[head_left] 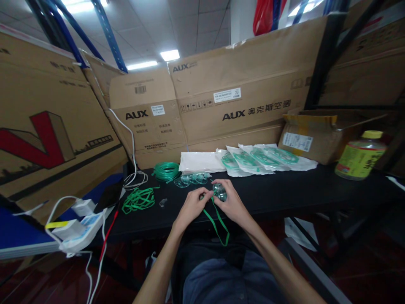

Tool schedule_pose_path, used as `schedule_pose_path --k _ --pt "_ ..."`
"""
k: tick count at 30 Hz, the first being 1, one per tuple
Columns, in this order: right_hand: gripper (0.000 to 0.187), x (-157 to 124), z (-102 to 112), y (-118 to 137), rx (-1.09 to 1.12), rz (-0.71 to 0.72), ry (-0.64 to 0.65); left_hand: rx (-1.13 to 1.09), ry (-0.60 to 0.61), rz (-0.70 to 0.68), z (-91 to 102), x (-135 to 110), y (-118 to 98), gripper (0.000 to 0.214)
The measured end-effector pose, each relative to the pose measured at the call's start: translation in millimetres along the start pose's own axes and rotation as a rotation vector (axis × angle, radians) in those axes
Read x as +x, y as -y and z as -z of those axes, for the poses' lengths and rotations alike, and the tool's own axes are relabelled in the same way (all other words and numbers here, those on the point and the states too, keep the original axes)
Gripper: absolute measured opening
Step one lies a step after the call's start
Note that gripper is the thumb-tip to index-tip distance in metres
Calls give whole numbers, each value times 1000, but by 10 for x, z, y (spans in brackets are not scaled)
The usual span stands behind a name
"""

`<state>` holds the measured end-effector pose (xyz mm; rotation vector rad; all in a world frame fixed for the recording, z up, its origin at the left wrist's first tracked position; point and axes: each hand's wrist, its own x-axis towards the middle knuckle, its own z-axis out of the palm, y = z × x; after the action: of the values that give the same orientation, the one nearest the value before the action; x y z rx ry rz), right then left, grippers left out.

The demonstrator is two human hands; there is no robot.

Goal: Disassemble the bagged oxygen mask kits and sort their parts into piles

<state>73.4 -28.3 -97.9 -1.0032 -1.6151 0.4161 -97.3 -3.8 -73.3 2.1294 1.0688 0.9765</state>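
My right hand [228,198] is closed around a clear plastic mask [220,192] above the front of the black table. Beside it, the fingers of my left hand [196,203] pinch a green elastic strap [223,228] at the mask's edge. A loop of this strap hangs down toward my lap. Just behind my hands lie several more clear masks [193,179]. To their left sit a coil of green tubing [166,172] and a tangled pile of green straps [139,200]. A small clear piece [163,202] lies near the pile.
Several white packets with green tubing [264,158] overlap at the back, beside a blank white packet [201,161]. An open cardboard box [310,137] and a yellow-capped bottle [360,156] stand on the right. A power strip [84,230] with white cables is at left. Cardboard panels [243,84] wall the back.
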Motion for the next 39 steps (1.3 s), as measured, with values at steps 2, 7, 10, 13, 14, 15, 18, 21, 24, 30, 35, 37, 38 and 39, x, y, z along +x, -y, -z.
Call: schedule_pose_path --k 2,7,10,13,14,15,18,21,24,30,35,37,38,39 --pt "41 0 -8 -4 -9 -5 -7 -15 2 -4 -7 4 -6 33" --pt "42 4 -7 -34 -48 -52 -56 -116 31 -20 -13 4 16 29" --pt "40 9 -10 -69 -83 -102 -116 -179 52 -37 -5 -16 17 24" --pt "39 18 -29 -92 -129 -150 -180 -220 54 -56 17 -43 -8 22" --pt "38 21 -38 -96 -147 -163 -198 -229 49 -62 26 -52 -21 23" --pt "38 23 -46 -97 -164 -175 -214 -236 41 -68 34 -60 -36 24" --pt "38 28 -62 -92 -201 -193 -243 -244 2 -81 48 -78 -85 30" --pt "39 30 -66 -89 -205 -180 -240 -217 -72 -74 65 -83 -141 34" --pt "37 31 -70 -93 -191 -170 -239 -143 -192 -54 177 -75 -203 34" --pt "35 26 -71 -90 -162 -148 -208 113 -459 -59 954 9 -321 35" --pt "34 28 -70 -83 -150 -146 -194 438 -670 -30 1772 59 -238 30" --pt "34 29 -74 -83 -141 -142 -193 579 -717 16 1994 15 -130 29" --pt "34 28 -75 -82 -136 -139 -193 642 -708 48 2074 -20 -59 30" --pt "34 28 -75 -81 -130 -136 -193 699 -677 86 2133 -62 23 31"
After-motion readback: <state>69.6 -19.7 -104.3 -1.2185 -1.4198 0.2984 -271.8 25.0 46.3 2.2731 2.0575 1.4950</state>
